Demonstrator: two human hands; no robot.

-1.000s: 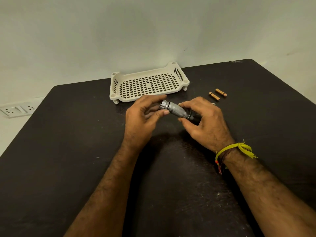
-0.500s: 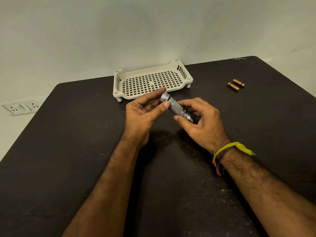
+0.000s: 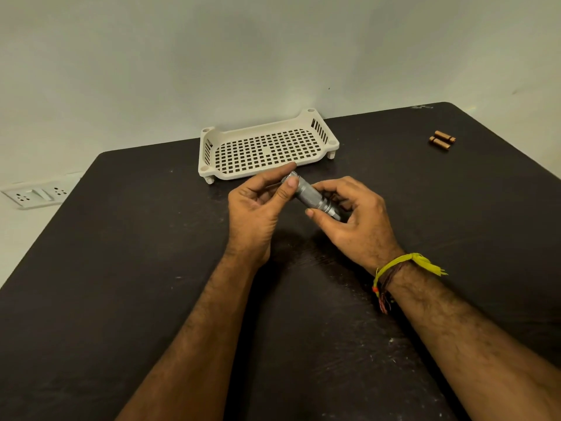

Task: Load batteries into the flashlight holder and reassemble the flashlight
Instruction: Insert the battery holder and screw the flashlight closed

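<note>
A dark, matte worktop [image 3: 127, 268] is filling most of the view, its surface showing pale scuffs and specks, densest near the front between the two forearms. Its far corners are rounded, and it is standing against a plain, pale grey-green wall [image 3: 212, 56]. Low on that wall, at the left edge, a white socket plate [image 3: 38, 194] is sitting just beyond the worktop's left side.

Above the middle of the worktop, both hands are holding a silver flashlight [image 3: 311, 197], which is lying tilted, its far end pointing up-left and its near end down-right. The left hand [image 3: 258, 208] is pinching the far end between thumb and fingertips, its grip closed on the metal. The right hand [image 3: 358, 220] is curling its fingers and thumb around the darker near end, also gripping it. The flashlight is being carried clear of the surface rather than resting on it. A yellow thread band [image 3: 403, 264] is circling the right wrist, with darker red-brown threads beside it.

Just behind the hands, a cream perforated tray [image 3: 212, 138] is standing on short feet near the worktop's back edge. Well apart, toward the far right corner, two copper-coloured batteries [image 3: 441, 140] are lying side by side on the surface, touching or nearly so.
</note>
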